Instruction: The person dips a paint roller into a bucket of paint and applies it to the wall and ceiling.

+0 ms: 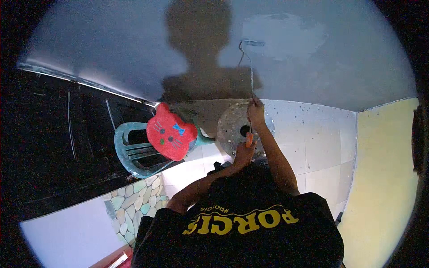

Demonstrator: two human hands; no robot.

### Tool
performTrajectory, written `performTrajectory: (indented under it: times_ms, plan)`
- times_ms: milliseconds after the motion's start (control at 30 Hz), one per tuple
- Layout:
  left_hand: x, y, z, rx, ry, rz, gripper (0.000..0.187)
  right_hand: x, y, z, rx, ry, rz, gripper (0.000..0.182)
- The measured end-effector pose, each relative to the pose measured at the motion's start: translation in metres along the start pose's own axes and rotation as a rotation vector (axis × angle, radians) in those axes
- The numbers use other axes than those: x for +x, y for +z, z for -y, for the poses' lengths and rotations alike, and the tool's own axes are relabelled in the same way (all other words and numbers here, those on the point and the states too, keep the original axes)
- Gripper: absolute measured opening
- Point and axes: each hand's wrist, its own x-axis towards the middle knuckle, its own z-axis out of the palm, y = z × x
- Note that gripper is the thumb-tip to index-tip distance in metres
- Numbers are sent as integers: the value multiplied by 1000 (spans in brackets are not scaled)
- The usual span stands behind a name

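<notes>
A paint roller (254,43) lies against the grey-blue wall, at the edge of a lighter patch (290,33). Its thin bent metal rod (251,71) runs down to an orange handle (249,140). My left hand (244,153) is closed round the lower end of that handle, close to my body. Farther up, my right hand (256,112) grips the rod, nearer the wall. Under both hands shows a round, paint-speckled surface (228,129) with a dark spot near its middle.
A green plastic chair (129,154) with a red cat-shaped cushion (172,134) stands at the left, beside dark panels (53,129). Speckled floor tiles (313,143) lie right, bounded by a yellow wall (384,178). A head-and-shoulders shadow falls on the wall.
</notes>
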Motion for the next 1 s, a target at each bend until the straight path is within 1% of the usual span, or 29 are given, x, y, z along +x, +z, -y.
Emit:
performTrajectory:
  times_ms: [133,200,233,300,333,400,433,500,533,600,633,700,733,800,833,900,933,1000]
  plan:
    - [3,5,4,2,-57,-7,44,-1,0,0,77,19,5,41]
    - [6,8,9,-20,191,-106,42,1,0,-4,84,-143,31,37]
    - [10,4,1,-21,190,-105,42,1,2,9,83,-142,29,37]
    - [23,-2,-17,92,193,-122,41,5,8,38,-144,-455,-69,35]
    - [26,3,-9,91,195,-121,41,2,9,42,-145,-456,-71,35]
    - [37,11,-2,-216,142,-112,36,0,11,55,44,-400,-35,34]
    - [37,5,-13,-219,154,-115,36,16,10,42,44,-413,-33,34]
    - [25,-9,-29,14,102,-60,33,42,13,15,-26,-810,-81,30]
    - [21,-9,-35,20,111,-57,33,43,11,16,-22,-816,-89,30]
    - [16,-8,-45,-99,61,-142,33,40,8,16,-112,-781,-89,28]
    - [17,-9,-45,-95,64,-139,33,26,6,29,-110,-783,-95,28]
    - [18,-11,-43,-183,83,-127,36,-10,4,71,100,-173,60,23]
    - [19,-11,-41,-181,83,-128,36,-7,7,70,101,-173,61,23]
    - [21,-10,-35,-160,-42,-79,39,0,12,70,212,-186,14,24]
    - [22,-8,-30,-159,-45,-80,39,6,14,72,213,-182,15,24]
    - [21,-6,-21,-163,15,-83,41,20,18,79,301,-259,40,28]
    - [21,-7,-20,-161,11,-82,41,23,19,86,302,-254,39,28]
    - [23,-8,-19,-174,-40,-32,43,31,19,105,169,-242,-26,30]
